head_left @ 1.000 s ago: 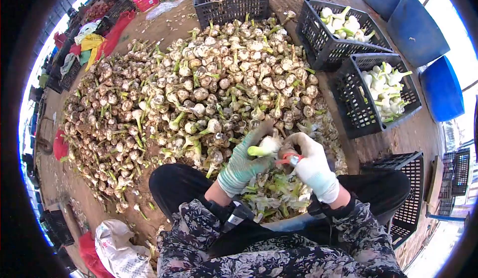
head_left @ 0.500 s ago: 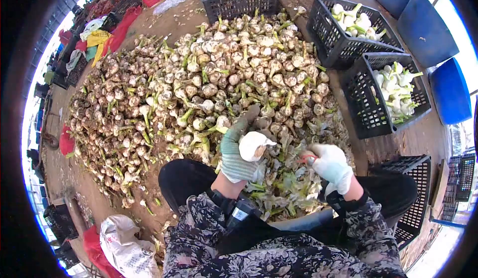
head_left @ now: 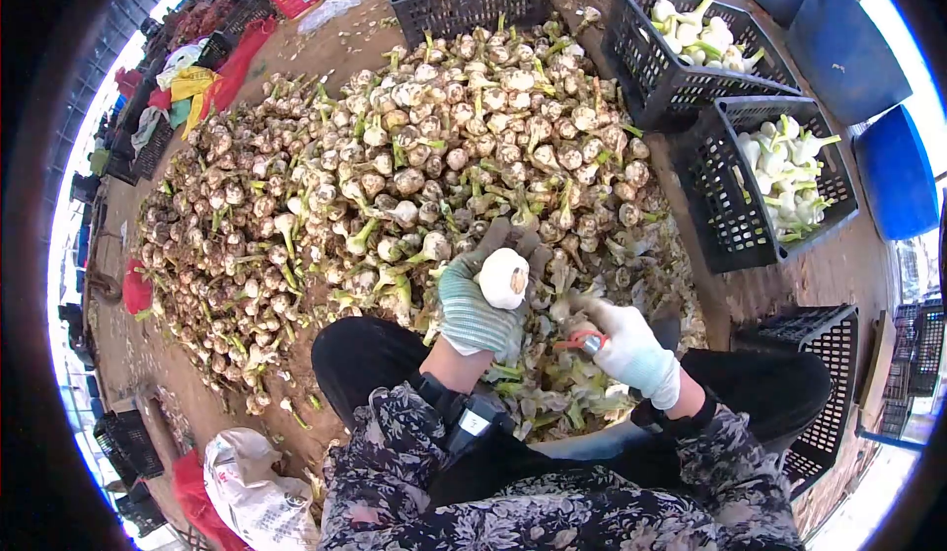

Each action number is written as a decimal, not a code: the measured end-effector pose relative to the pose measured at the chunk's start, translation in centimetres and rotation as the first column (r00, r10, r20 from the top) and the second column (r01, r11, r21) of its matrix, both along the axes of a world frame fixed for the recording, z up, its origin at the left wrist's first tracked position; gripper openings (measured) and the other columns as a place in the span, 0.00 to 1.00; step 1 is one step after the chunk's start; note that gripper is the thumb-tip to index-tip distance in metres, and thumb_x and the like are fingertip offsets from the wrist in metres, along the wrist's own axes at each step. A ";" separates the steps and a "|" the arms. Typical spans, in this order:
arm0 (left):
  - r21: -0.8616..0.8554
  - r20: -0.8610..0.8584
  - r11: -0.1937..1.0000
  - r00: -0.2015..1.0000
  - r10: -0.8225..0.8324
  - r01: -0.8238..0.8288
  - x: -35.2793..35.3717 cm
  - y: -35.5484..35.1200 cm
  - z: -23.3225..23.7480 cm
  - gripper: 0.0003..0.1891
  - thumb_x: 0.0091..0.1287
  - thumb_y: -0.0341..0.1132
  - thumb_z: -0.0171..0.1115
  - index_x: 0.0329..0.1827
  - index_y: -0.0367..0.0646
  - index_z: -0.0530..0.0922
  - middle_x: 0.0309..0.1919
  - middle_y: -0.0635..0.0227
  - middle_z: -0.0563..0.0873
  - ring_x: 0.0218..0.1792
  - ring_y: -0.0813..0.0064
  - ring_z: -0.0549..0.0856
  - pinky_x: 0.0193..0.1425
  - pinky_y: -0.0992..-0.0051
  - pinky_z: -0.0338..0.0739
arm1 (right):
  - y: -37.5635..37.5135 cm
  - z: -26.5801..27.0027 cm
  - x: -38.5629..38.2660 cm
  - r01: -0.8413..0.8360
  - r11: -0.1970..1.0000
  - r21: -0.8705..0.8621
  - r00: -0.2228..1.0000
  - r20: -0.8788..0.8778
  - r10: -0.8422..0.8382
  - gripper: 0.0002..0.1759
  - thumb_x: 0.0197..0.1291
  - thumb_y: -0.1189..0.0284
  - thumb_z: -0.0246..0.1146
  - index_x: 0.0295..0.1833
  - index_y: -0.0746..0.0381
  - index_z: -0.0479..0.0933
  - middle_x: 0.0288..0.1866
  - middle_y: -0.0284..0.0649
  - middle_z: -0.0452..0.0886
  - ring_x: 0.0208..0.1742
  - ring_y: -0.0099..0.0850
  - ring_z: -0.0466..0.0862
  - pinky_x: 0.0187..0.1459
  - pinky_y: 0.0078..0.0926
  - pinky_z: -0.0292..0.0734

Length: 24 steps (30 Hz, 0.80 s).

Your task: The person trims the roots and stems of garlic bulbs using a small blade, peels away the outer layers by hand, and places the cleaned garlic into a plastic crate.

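My left hand (head_left: pixel 479 299), in a striped, soiled glove, holds a white peeled garlic bulb (head_left: pixel 504 279) with its root end facing up and right. To its right my right hand (head_left: pixel 624 346), in a white glove, is closed around a small tool (head_left: pixel 590 341) with red and metal parts; the tool does not touch the bulb. Beneath both hands lie loose peels and leaves (head_left: pixel 562 393). A large heap of unpeeled garlic (head_left: pixel 414 146) spreads out in front of the hands.
Two black crates of white garlic (head_left: pixel 681 92) (head_left: pixel 730 196) stand at the right, beside blue barrels (head_left: pixel 893 174). An empty-looking black crate (head_left: pixel 814 393) is by the right knee. Another crate (head_left: pixel 469 8) stands behind the heap. A white sack (head_left: pixel 258 492) lies lower left.
The bulb has turned in my left hand, so its root end now faces more toward the camera. My right hand has shifted slightly left and down, and the tool shows more.
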<state>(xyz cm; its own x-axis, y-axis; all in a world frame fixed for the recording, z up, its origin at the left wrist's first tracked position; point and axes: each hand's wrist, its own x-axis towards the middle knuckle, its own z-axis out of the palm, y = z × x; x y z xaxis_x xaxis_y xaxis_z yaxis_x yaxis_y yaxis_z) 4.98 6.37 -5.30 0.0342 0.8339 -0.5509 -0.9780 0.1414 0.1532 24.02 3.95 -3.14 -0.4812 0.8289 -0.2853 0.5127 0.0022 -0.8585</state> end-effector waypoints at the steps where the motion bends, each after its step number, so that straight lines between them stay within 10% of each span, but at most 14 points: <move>1: -0.017 -0.003 1.000 1.000 -0.014 0.014 0.2 -0.1 -0.1 0.18 0.58 0.29 0.43 0.49 0.38 0.76 0.41 0.55 0.80 0.44 0.58 0.81 0.51 0.59 0.78 | -0.1 -0.6 -0.3 0.102 0.993 0.060 0.992 -0.076 -0.097 0.28 0.51 0.67 0.63 0.57 0.66 0.68 0.45 0.54 0.78 0.46 0.45 0.80 0.47 0.30 0.74; 4: -0.039 -0.342 0.964 0.903 -0.259 0.262 0.7 -0.7 -2.1 0.11 0.64 0.36 0.50 0.44 0.41 0.77 0.38 0.61 0.82 0.39 0.68 0.82 0.34 0.71 0.81 | 0.7 1.5 -3.0 0.170 0.949 0.264 0.972 -0.205 -0.117 0.35 0.48 0.64 0.65 0.62 0.66 0.64 0.56 0.55 0.72 0.57 0.44 0.74 0.56 0.30 0.68; 9: -0.097 -0.233 0.981 0.954 -0.187 0.169 2.5 -0.7 -2.8 0.19 0.66 0.48 0.52 0.50 0.43 0.74 0.38 0.68 0.81 0.33 0.72 0.81 0.34 0.72 0.80 | 1.3 -2.5 -3.0 0.060 0.932 -0.358 0.742 -0.608 -0.282 0.30 0.53 0.68 0.63 0.61 0.65 0.63 0.49 0.43 0.76 0.46 0.31 0.77 0.48 0.24 0.72; 12: -0.035 -0.180 0.974 0.957 -0.225 0.223 1.2 -1.0 -3.0 0.22 0.65 0.52 0.53 0.50 0.44 0.74 0.36 0.68 0.81 0.36 0.71 0.81 0.38 0.71 0.80 | 2.3 -3.3 0.6 0.126 0.641 -0.757 0.561 -0.478 -0.676 0.25 0.59 0.73 0.54 0.62 0.68 0.62 0.40 0.39 0.78 0.31 0.24 0.79 0.29 0.20 0.75; 14: -0.177 -0.263 0.984 0.963 -0.063 0.016 1.8 -0.1 -3.1 0.22 0.63 0.54 0.55 0.48 0.45 0.76 0.35 0.68 0.80 0.33 0.71 0.81 0.33 0.71 0.80 | 2.4 -3.9 0.9 0.330 0.733 -0.594 0.688 -0.380 -0.618 0.27 0.58 0.73 0.56 0.63 0.67 0.61 0.38 0.39 0.78 0.33 0.25 0.79 0.32 0.21 0.76; 16: -0.200 -0.266 0.979 0.960 -0.091 0.037 2.5 -0.4 -2.4 0.19 0.66 0.51 0.53 0.44 0.45 0.78 0.32 0.71 0.82 0.30 0.75 0.81 0.33 0.75 0.79 | 1.4 -3.7 -1.2 0.153 0.911 -0.382 0.687 -0.621 -0.376 0.30 0.56 0.73 0.59 0.64 0.68 0.58 0.41 0.40 0.77 0.34 0.26 0.79 0.38 0.23 0.77; 17: -0.294 -0.365 0.941 0.891 -0.270 0.165 2.8 -0.6 -2.0 0.19 0.65 0.51 0.54 0.45 0.45 0.77 0.32 0.72 0.81 0.29 0.77 0.81 0.32 0.77 0.78 | 0.8 -1.7 -3.0 0.083 0.868 -0.490 0.647 -0.636 -0.421 0.34 0.54 0.74 0.61 0.65 0.67 0.56 0.44 0.40 0.75 0.38 0.26 0.78 0.42 0.24 0.76; 18: -0.395 -0.440 0.878 0.783 -0.440 0.271 3.0 -0.9 -1.9 0.19 0.64 0.51 0.56 0.47 0.45 0.77 0.32 0.73 0.81 0.28 0.79 0.80 0.30 0.79 0.77 | 0.5 -5.2 -3.6 0.189 0.976 -0.106 0.882 -0.418 -0.216 0.34 0.52 0.76 0.62 0.64 0.67 0.57 0.46 0.40 0.74 0.42 0.26 0.76 0.49 0.25 0.73; 20: -0.409 -0.455 0.874 0.771 -0.445 0.262 3.3 -1.6 -2.6 0.22 0.61 0.52 0.59 0.50 0.44 0.76 0.32 0.73 0.80 0.27 0.81 0.80 0.29 0.82 0.76 | 0.5 -6.4 -3.5 0.141 0.780 -0.610 0.658 -0.530 -0.534 0.26 0.54 0.74 0.61 0.58 0.67 0.64 0.43 0.38 0.75 0.44 0.25 0.75 0.48 0.24 0.71; 22: -0.078 -0.764 0.978 0.618 -0.183 0.193 3.6 -1.4 -3.0 0.24 0.59 0.47 0.63 0.54 0.45 0.73 0.37 0.71 0.80 0.37 0.78 0.79 0.37 0.75 0.77 | 2.5 -7.3 -2.3 0.110 0.702 -0.704 0.520 -0.561 -0.644 0.17 0.56 0.71 0.58 0.50 0.65 0.70 0.40 0.37 0.76 0.41 0.26 0.75 0.46 0.23 0.70; 24: -0.066 -0.723 0.986 0.674 -0.155 0.156 2.8 -1.2 -3.1 0.24 0.59 0.45 0.63 0.56 0.44 0.72 0.40 0.70 0.79 0.42 0.77 0.77 0.44 0.74 0.74 | 7.2 -6.5 0.4 0.043 0.614 -0.788 0.410 -0.547 -0.730 0.12 0.55 0.70 0.58 0.45 0.62 0.73 0.39 0.39 0.76 0.41 0.30 0.76 0.45 0.25 0.72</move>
